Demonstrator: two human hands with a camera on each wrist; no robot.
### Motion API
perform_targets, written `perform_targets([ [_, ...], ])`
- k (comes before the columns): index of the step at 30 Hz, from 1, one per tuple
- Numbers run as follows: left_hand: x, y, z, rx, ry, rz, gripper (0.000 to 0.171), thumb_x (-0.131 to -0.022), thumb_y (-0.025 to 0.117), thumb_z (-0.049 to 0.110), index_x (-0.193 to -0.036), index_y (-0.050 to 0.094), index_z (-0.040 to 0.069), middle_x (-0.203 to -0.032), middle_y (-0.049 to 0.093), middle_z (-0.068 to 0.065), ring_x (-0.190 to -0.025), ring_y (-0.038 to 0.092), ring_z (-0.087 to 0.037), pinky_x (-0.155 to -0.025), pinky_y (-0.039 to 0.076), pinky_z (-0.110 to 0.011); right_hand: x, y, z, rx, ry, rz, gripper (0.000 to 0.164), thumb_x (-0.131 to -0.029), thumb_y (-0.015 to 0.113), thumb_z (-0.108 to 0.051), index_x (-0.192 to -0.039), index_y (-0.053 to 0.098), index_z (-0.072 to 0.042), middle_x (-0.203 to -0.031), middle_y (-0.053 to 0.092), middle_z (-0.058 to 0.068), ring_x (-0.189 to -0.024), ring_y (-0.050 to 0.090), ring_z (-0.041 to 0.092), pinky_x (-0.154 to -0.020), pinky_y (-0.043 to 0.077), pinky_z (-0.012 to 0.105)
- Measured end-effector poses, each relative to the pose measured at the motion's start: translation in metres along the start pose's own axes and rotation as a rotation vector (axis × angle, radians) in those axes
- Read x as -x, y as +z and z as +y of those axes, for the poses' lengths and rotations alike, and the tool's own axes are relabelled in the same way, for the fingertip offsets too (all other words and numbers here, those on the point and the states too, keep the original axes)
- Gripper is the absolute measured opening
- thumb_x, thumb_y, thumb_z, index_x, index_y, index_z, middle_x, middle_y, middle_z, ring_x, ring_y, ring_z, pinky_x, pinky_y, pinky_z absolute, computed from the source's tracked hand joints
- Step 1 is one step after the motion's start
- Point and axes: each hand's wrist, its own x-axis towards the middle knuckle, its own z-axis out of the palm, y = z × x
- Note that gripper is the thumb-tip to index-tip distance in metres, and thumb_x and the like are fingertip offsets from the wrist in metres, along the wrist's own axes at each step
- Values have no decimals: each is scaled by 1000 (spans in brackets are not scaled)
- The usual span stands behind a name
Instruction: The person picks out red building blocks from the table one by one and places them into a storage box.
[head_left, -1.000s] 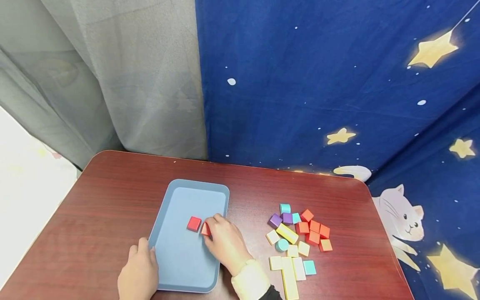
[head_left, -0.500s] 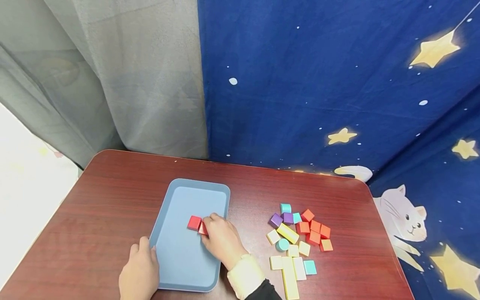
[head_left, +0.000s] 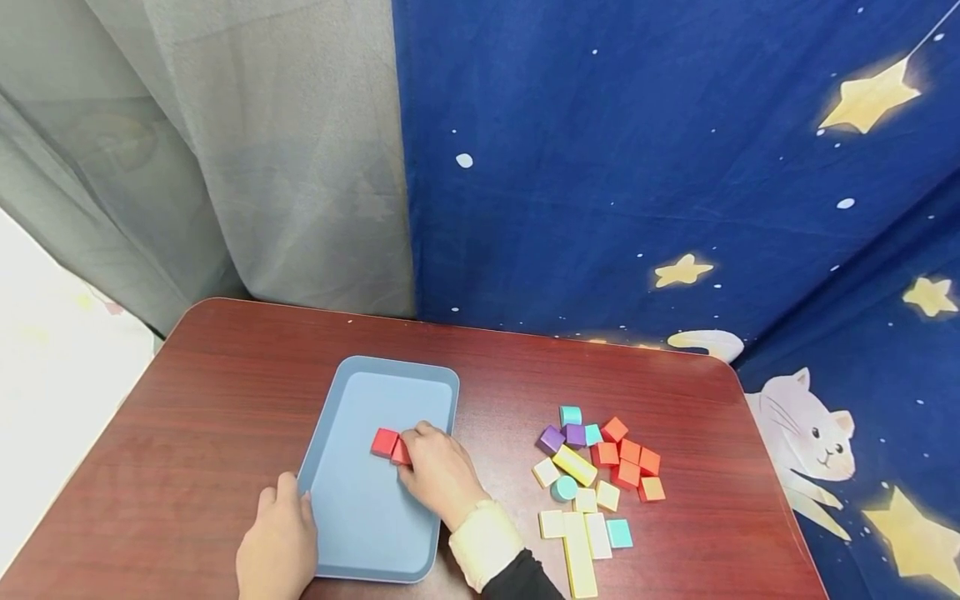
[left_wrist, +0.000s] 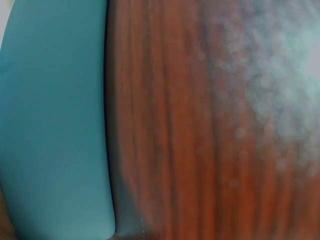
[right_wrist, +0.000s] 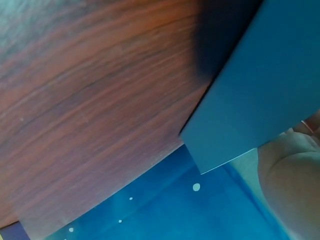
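Note:
In the head view, a light blue tray (head_left: 360, 533) lies on the table with two red blocks in it. My right hand (head_left: 442, 475) reaches over the tray's right rim and pinches one red block (head_left: 401, 452), partly hidden by the fingers. Right beside it, on the left, sits the other red block (head_left: 385, 442). At the tray's lower left edge, my left hand (head_left: 277, 537) grips the rim, thumb toward the tray's inside. The left wrist view mostly shows the tray's outer wall (left_wrist: 55, 120); in the right wrist view, part of my right hand (right_wrist: 295, 180) shows past the wall.
To the right of the tray, loose blocks lie on the brown table (head_left: 697, 433): several red blocks (head_left: 626, 474), purple blocks (head_left: 551, 440), a long yellow block (head_left: 579, 557), cream pieces and a teal cylinder (head_left: 564, 488). A blue star-patterned curtain (head_left: 600, 208) hangs behind.
My right hand has slid the pinched red block left and slightly away, closing the gap to the other red block. My left hand stays at the tray edge.

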Motion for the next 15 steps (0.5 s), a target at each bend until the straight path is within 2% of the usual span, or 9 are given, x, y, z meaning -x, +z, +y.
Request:
perform_targets([
  [6, -1, 1, -1, 1, 1, 1, 27, -97, 45, 15, -119, 39, -1, -96, 47, -23, -55, 52, -39, -49, 38, -50, -4, 0, -1, -15, 22, -8, 17, -79, 75, -23, -93, 69, -16, -76, 49, -7, -59, 42, 5, -53, 33, 20],
  [15, -2, 0, 1, -17, -31, -41, 28, -98, 43, 16, -121, 39, -1, -99, 47, -24, -56, 53, -37, -51, 40, -49, -11, 1, -1, -38, 61, -84, 16, -79, 74, -24, -90, 67, -14, -75, 45, -6, -57, 40, 5, -53, 33, 20],
])
